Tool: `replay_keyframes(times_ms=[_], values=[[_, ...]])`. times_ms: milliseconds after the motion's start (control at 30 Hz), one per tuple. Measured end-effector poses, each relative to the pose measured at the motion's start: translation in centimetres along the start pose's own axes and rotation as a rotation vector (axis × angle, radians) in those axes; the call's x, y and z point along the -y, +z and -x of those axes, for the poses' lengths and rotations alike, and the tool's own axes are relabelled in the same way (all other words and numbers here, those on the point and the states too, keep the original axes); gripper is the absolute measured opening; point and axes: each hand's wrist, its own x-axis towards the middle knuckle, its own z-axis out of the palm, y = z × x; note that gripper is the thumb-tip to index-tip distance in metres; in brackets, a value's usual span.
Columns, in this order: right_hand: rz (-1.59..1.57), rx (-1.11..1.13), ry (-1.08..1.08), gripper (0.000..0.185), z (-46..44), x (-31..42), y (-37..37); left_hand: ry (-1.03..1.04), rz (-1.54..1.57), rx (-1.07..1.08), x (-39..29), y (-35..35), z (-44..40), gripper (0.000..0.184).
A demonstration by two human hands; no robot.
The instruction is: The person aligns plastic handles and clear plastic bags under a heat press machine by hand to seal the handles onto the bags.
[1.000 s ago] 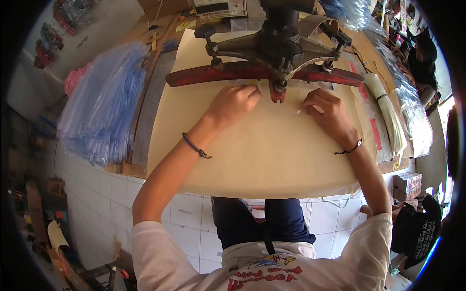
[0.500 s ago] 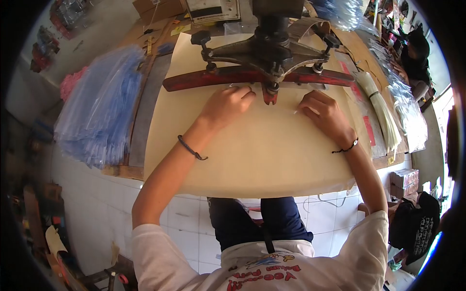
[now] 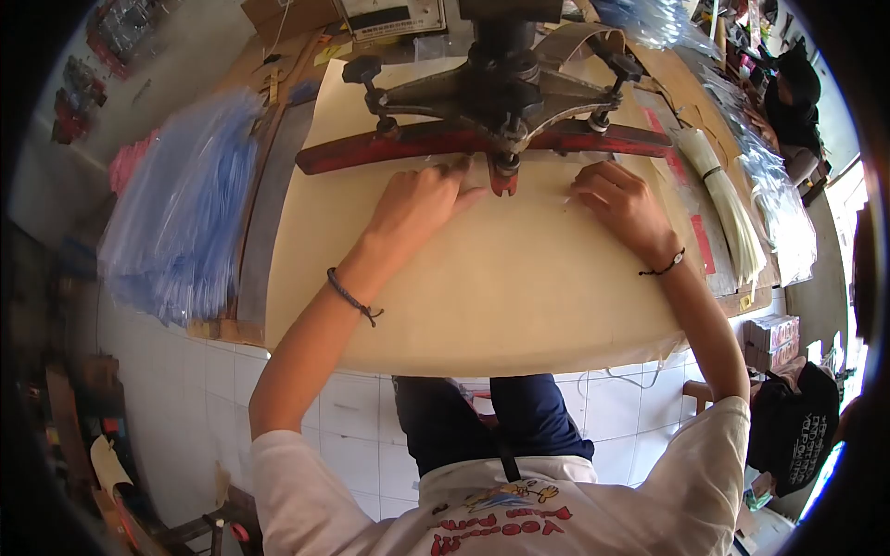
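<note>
My left hand (image 3: pixel 422 199) is over the tan sheet (image 3: pixel 464 287), its thumb apart from the other fingers, whose tips reach the red bar (image 3: pixel 399 145) of the black press head (image 3: pixel 505 88). Nothing shows in its grasp. Right of the bar's forked centre piece (image 3: pixel 503 176), my right hand (image 3: pixel 619 199) has its fingers curled together. Whatever lies between those fingertips is too small to make out.
Blue-clear plastic sleeves (image 3: pixel 181 218) are stacked at the left. A tied bundle of pale strips (image 3: pixel 723 204) lies at the right, near more clear plastic (image 3: pixel 779 213). A machine box (image 3: pixel 389 18) stands behind the press. Another person (image 3: pixel 793 102) is at the far right.
My left hand has opened its pinch, with the thumb spread and the fingers nearer the bar. My right hand stays curled in nearly the same place. The view has shifted slightly.
</note>
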Motion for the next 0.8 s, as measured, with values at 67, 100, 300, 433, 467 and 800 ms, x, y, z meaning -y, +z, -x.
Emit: replay_keyframes(times_ms=[67, 100, 300, 433, 467, 800], values=[[0.002, -0.022, 0.005, 0.015, -0.1, 0.2, -0.2, 0.006, -0.012, 0.019, 0.2, 0.3, 0.1, 0.048], [-0.003, -0.014, 0.012, 0.015, 0.0, 0.2, -0.2, 0.012, -0.018, 0.025, 0.3, 0.4, 0.0, 0.049], [-0.002, -0.017, 0.048, 0.015, 0.0, 0.2, -0.5, 0.046, 0.025, -0.031, 0.4, 0.5, 0.1, 0.052], [0.013, -0.019, 0.028, 0.012, 0.0, 0.3, -0.5, 0.036, 0.000, 0.017, 0.3, -0.3, 0.0, 0.057], [0.018, -0.011, 0.016, 0.011, -0.1, 0.4, -0.6, 0.031, 0.003, 0.033, 0.3, -0.3, 0.0, 0.057], [0.000, -0.007, 0.046, 0.012, 0.0, 0.4, -0.3, 0.002, 0.043, 0.070, 0.5, 0.1, 0.1, 0.058]])
